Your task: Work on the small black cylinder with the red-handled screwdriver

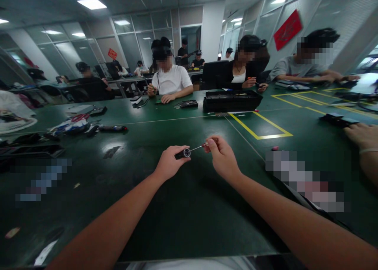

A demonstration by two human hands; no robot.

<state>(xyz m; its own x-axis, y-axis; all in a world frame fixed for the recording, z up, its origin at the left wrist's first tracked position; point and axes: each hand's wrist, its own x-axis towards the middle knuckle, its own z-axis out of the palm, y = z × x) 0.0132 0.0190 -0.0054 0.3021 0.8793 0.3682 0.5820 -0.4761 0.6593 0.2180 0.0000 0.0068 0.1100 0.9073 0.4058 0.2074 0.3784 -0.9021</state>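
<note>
While our left hand (170,160) curls around a black, silver-rimmed cylinder (184,153), our right hand (221,152) pinches a thin-shafted tool (202,145).

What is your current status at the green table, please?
Left hand gripping black cylinder. Right hand holding thin-shafted tool, shaft pointed at cylinder's ringed end. Black case farther off, apart from both hands.

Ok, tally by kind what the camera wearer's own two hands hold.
Black cylindrical object, in the left hand: 1
Thin-shafted tool, in the right hand: 1
Total: 2
</note>
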